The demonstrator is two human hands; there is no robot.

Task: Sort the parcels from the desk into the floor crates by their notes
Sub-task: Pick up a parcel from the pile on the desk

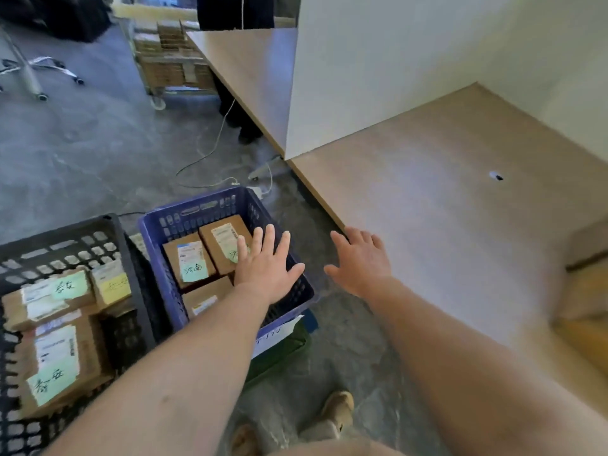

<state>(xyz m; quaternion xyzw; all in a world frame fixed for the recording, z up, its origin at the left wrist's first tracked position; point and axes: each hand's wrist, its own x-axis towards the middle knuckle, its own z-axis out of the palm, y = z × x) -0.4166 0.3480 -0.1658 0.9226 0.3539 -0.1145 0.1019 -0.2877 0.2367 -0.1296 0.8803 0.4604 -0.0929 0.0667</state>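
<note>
A blue crate [197,213] on the floor holds three brown parcels; one [189,258] bears a green note, another [220,238] lies behind it. My left hand [266,261] hovers over the crate's right side, fingers spread, holding nothing. A black crate [82,230] at the left holds several brown parcels with green and yellow notes, such as the near one [56,363]. My right hand [362,261] is open above the floor beside the desk's [460,192] front corner, empty. A brown parcel [585,245] shows partly at the desk's right edge.
A white sheet [279,334] hangs on the blue crate's near wall, over something green below. White cables [210,153] trail on the grey floor. A cart of boxes [174,60] and a chair base [33,74] stand far back. White partitions [378,60] border the desk.
</note>
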